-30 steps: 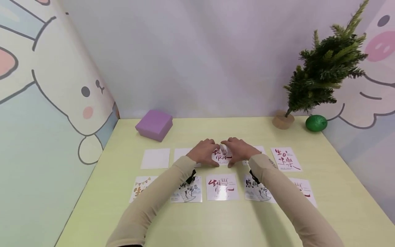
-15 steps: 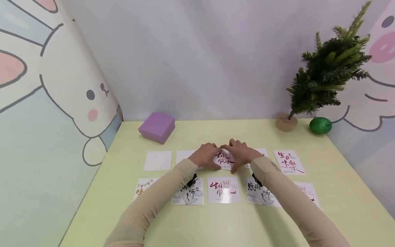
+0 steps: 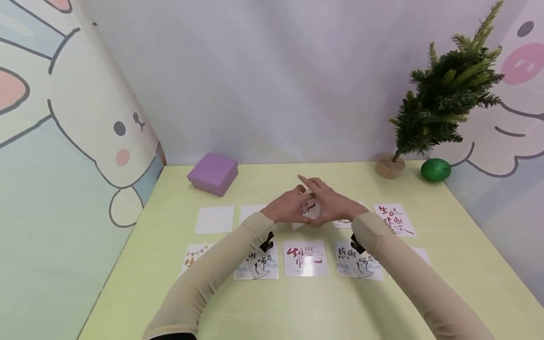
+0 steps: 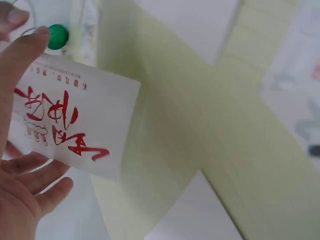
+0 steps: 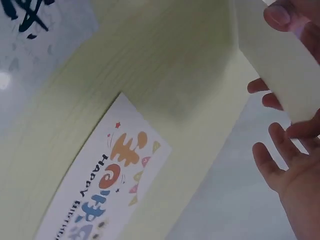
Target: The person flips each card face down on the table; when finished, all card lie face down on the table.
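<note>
Left hand (image 3: 289, 208) and right hand (image 3: 329, 205) together pinch one greeting card (image 4: 75, 115), lifted off the yellow-green table (image 3: 297, 307); cartoon-printed walls surround it.

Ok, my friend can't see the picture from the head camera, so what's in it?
Two hands, the left hand and right hand, lift a red-lettered card together above a pale green table. More cards lie in two rows, with a purple box, a small green tree and a green ball behind.
</note>
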